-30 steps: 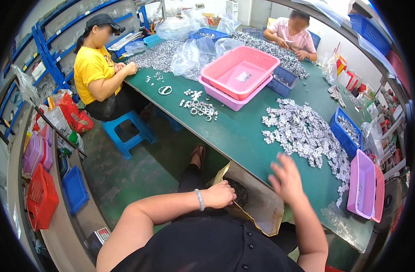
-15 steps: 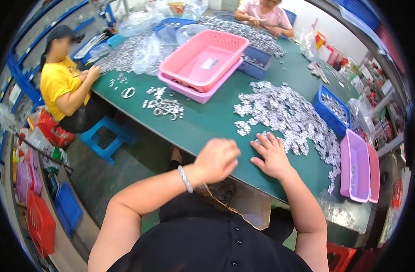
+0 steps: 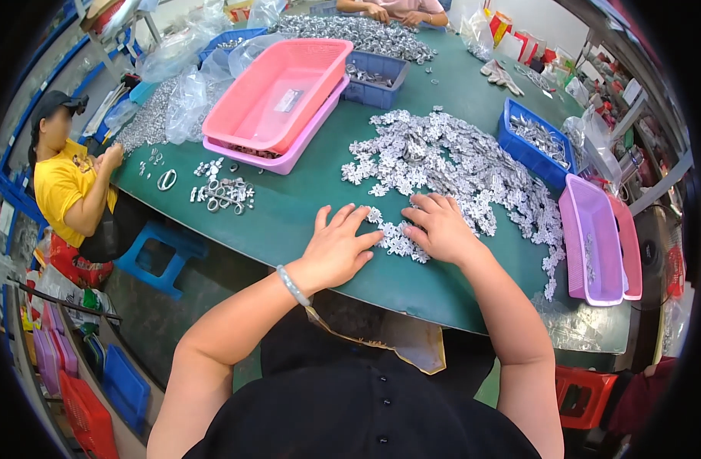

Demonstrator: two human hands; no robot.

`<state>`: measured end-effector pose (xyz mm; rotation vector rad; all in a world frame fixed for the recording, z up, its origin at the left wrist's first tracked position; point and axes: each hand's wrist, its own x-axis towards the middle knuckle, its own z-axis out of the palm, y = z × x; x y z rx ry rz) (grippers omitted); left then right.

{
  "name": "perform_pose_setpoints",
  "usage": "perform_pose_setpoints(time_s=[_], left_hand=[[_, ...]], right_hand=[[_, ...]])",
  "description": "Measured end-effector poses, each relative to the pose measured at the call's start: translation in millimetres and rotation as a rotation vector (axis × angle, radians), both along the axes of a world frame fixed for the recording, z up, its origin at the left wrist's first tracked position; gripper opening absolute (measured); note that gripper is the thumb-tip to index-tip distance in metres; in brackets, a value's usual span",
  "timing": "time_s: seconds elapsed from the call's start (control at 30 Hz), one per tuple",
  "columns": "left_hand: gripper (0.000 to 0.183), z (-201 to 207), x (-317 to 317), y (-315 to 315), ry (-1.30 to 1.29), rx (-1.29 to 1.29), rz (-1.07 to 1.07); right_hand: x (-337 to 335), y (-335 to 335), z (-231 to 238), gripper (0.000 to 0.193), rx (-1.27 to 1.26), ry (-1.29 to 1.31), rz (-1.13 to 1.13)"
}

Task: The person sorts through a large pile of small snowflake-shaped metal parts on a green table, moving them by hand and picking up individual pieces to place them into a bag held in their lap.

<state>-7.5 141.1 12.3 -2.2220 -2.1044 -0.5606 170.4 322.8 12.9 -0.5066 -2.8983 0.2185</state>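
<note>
My left hand (image 3: 337,246) lies on the green table with its fingers spread, thumb and fingertips beside a small batch of flat, silvery flower-shaped metal pieces (image 3: 396,239). From the other side of that batch, my right hand (image 3: 440,229) rests on it, fingers apart and slightly bent, touching some pieces. What lies under the right palm is hidden. Just beyond, a large heap of the same pieces (image 3: 434,157) spreads toward the right. No piece shows gripped in either hand.
Stacked pink baskets (image 3: 243,115) stand left of the heap, near loose metal rings (image 3: 224,195). A blue bin (image 3: 535,141) and purple basket (image 3: 591,241) line the right. One person in yellow (image 3: 63,180) sits left; another person's hands (image 3: 377,13) work at the far side.
My left hand has come down onto the table, fingers spreading. Between my hands, a small batch of pieces now lies nearer me, apart from the heap. The view has shifted.
</note>
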Motion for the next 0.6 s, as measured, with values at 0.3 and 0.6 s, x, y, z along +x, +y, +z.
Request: perform_pose_setpoints(time_s=[0.3,0.6], left_hand=[[0.04,10,-9,-9,-0.027,-0.026,-0.064],[0.027,-6,-14,34,-0.094,0.081,-0.023]], right_hand=[[-30,-2,1,0.041,-0.017,0.114,-0.007],[-25,3,8,0.026,-0.278,0.099,0.177]])
